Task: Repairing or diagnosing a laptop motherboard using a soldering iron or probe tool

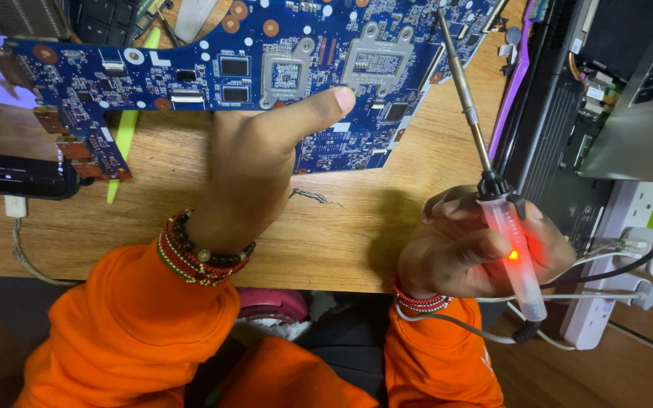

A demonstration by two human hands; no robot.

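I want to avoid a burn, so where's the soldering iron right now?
The soldering iron is in the right hand, right of the blue circuit board, its tip over the board's upper right edge.

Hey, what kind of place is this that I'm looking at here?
Probably an electronics repair bench. On the wooden table the left hand presses a blue laptop circuit board, the right hand holds a lit translucent-handled soldering iron, and an opened dark laptop chassis sits alongside.
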